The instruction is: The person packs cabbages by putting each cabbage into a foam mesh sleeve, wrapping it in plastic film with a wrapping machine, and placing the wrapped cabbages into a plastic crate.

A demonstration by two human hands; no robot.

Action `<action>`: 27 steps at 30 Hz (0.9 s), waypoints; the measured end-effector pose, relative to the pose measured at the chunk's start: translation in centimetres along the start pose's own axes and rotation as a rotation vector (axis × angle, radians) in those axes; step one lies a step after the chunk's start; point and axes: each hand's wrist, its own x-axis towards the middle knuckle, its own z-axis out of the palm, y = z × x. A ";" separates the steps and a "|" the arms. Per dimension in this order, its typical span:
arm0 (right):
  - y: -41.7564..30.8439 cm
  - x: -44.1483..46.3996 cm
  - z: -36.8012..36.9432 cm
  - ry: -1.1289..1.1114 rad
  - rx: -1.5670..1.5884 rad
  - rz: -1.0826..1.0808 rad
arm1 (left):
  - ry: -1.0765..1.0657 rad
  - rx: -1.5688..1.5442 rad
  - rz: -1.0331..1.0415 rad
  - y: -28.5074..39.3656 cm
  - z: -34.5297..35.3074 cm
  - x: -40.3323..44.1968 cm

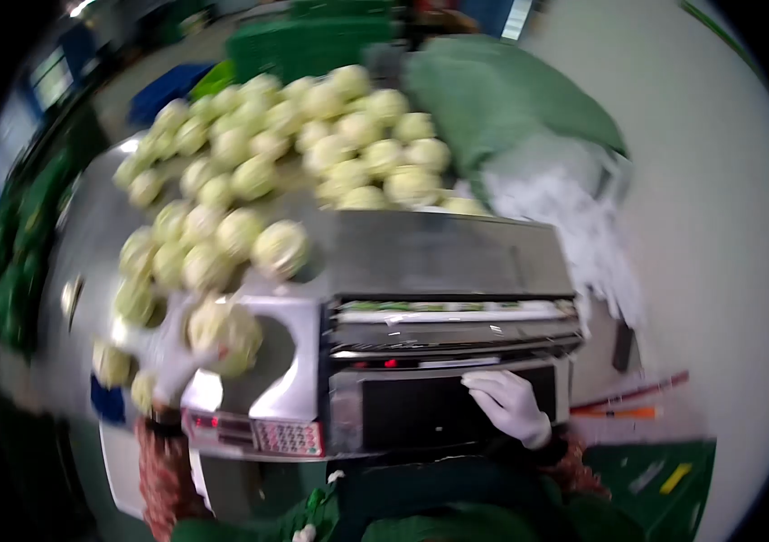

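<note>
A pale cabbage (225, 336) sits over the steel weighing scale (287, 312), left of the wrapping machine. Against its left side is my left hand (172, 354), in a white glove, blurred by motion, with its fingers spread and the thumb side touching the cabbage. My right hand (509, 406), also in a white glove, rests over the right part of the black plate (421, 411) on the wrapping machine (457, 257). Its fingers lie stretched out, pointing left, and nothing shows in them.
Many cabbages (253, 178) are heaped across the back and left of the steel table (86, 244). A green sack (511, 95) and white crumpled material (556, 194) lie at the back right. A green crate (665, 492) stands at the lower right.
</note>
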 end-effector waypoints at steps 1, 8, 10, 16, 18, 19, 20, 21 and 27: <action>1.2 -0.9 -0.7 0.054 -0.017 -0.027 | -0.026 0.140 0.124 0.2 1.2 0.1; 9.9 -3.9 -9.5 0.519 -0.098 0.119 | -0.196 0.501 0.125 5.2 3.4 -0.9; 15.1 -5.8 -11.5 0.804 0.182 0.454 | -0.285 0.890 0.061 7.6 2.4 -1.0; 30.0 -5.2 -12.8 0.543 -0.559 0.406 | -0.307 0.680 -0.008 7.4 4.6 -1.4; 30.9 -3.6 -13.0 0.395 -0.654 0.353 | -0.262 0.514 0.004 7.9 4.6 -1.7; 31.0 -2.8 -13.1 0.242 -0.758 0.305 | -0.236 0.577 -0.013 8.0 4.8 -1.9; 31.1 -2.1 -13.6 0.241 -0.749 0.291 | -0.225 0.581 -0.025 8.0 5.0 -2.4; 32.0 -1.7 -13.8 0.181 -0.711 0.221 | -0.158 0.666 -0.019 8.2 5.2 -2.6; 29.1 1.4 -19.6 0.640 -0.142 0.184 | 0.241 0.610 0.242 15.3 10.0 -4.6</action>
